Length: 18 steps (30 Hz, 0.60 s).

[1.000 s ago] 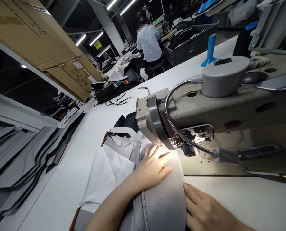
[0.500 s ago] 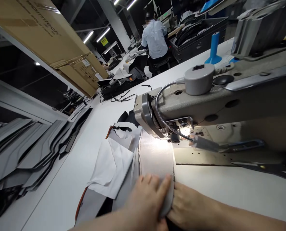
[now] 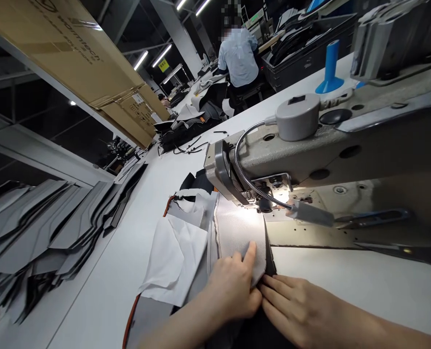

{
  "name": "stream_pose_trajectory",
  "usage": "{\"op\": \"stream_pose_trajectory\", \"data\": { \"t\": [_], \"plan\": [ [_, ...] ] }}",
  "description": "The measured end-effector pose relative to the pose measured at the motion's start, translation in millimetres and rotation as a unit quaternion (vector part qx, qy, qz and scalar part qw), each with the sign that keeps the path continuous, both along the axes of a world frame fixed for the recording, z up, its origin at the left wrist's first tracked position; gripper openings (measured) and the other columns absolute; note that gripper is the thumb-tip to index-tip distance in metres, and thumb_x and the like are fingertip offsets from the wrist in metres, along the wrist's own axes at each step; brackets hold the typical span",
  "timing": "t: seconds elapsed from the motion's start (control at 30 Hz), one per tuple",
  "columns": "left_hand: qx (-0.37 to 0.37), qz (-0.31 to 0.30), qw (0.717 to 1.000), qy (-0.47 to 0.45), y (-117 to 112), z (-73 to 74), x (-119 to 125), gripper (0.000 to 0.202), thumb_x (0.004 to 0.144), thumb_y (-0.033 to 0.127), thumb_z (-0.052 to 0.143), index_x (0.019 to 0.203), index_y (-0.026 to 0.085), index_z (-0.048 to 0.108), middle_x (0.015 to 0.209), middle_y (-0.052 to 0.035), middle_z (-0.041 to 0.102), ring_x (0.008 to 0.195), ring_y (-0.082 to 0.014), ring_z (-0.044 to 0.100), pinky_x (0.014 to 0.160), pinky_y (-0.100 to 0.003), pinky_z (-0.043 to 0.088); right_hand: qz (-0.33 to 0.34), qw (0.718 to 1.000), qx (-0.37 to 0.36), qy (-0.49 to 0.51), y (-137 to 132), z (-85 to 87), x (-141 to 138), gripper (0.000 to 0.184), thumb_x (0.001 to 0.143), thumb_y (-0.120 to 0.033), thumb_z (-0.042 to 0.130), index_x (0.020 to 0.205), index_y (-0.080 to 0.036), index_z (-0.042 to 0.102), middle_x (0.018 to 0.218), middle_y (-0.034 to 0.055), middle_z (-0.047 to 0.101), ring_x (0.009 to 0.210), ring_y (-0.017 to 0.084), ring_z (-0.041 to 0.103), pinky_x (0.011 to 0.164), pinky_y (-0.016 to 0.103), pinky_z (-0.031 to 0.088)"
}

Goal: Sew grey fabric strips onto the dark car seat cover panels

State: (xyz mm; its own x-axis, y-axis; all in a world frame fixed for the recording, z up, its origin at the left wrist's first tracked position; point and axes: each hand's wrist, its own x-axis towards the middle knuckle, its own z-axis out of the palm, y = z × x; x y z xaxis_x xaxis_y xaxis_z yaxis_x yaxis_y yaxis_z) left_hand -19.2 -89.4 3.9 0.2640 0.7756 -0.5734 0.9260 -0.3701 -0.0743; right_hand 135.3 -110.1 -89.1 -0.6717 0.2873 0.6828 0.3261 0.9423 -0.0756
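Observation:
A light grey fabric strip (image 3: pixel 237 228) with a rounded near end runs up to the lit needle area of a sewing machine (image 3: pixel 281 155). My left hand (image 3: pixel 233 283) is closed at the strip's near end, its index finger stretched along the top and its thumb by the edge. Black fabric (image 3: pixel 262 325) shows underneath and along the right side. My right hand (image 3: pixel 291 305) lies on the black fabric, fingers straight and close together, tips at the strip's rounded end; its thumb is hidden. Folded white cloth (image 3: pixel 175 257) and orange-edged grey pieces lie to the left.
Stacks of grey panels (image 3: pixel 66 223) fill the left side. Scissors (image 3: pixel 400 252) lie at right beneath the machine arm. A blue spool cone (image 3: pixel 330 68) stands behind it. Beyond are a cardboard box (image 3: pixel 73 53), a seated co-worker (image 3: pixel 239 58) and a dark crate (image 3: pixel 310 53).
My right hand has shifted right and slightly down, away from the strip's side edge. My left index finger now points forward on the strip. More black fabric shows at the right edge.

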Motion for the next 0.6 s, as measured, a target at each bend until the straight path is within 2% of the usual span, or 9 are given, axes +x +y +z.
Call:
{"op": "stream_pose_trajectory", "data": {
  "t": [0.1, 0.23, 0.4, 0.6],
  "plan": [
    [-0.008, 0.006, 0.999, -0.036, 1, 0.6, 1, 0.076, 0.077, 0.025, 0.04, 0.147, 0.011, 0.017, 0.105, -0.0152, 0.063, 0.086, -0.03, 0.063, 0.073, -0.04, 0.051, -0.01, 0.998, 0.029, 0.052, 0, -5.1, 0, 0.031, 0.082, -0.005, 0.039, 0.098, -0.009, 0.065, 0.091, 0.0109, 0.069, 0.086, 0.023, 0.064, 0.081, 0.036, 0.05],
    [-0.064, -0.024, 0.995, -0.076, 4, 5.5, 4, 0.072, 0.079, 0.021, 0.035, 0.147, 0.008, 0.015, 0.112, -0.0156, 0.063, 0.09, -0.0277, 0.063, 0.075, -0.036, 0.051, -0.044, 0.996, 0.031, 0.067, 1, -0.9, 2, 0.036, 0.082, 0.0, 0.036, 0.096, -0.011, 0.067, 0.093, 0.0091, 0.071, 0.087, 0.022, 0.066, 0.079, 0.034, 0.053],
    [-0.087, -0.053, 0.994, -0.046, 14, 1.4, 0, 0.079, 0.078, 0.024, 0.038, 0.147, 0.002, 0.008, 0.099, -0.0171, 0.067, 0.076, -0.0293, 0.064, 0.064, -0.037, 0.049, -0.064, 0.997, 0.022, 0.033, 4, -4.0, -2, 0.036, 0.081, 0.002, 0.039, 0.094, -0.014, 0.068, 0.095, 0.0068, 0.071, 0.091, 0.02, 0.067, 0.081, 0.031, 0.054],
    [-0.097, -0.097, 0.989, -0.05, 48, 8.1, -8, 0.078, 0.077, 0.022, 0.039, 0.148, 0.005, 0.009, 0.088, -0.0141, 0.07, 0.071, -0.0287, 0.065, 0.059, -0.034, 0.047, -0.107, 0.992, 0.01, 0.064, 21, -11.4, -14, 0.037, 0.083, 0.001, 0.037, 0.097, -0.013, 0.068, 0.096, 0.0077, 0.072, 0.094, 0.019, 0.066, 0.079, 0.029, 0.055]
  ]
}}
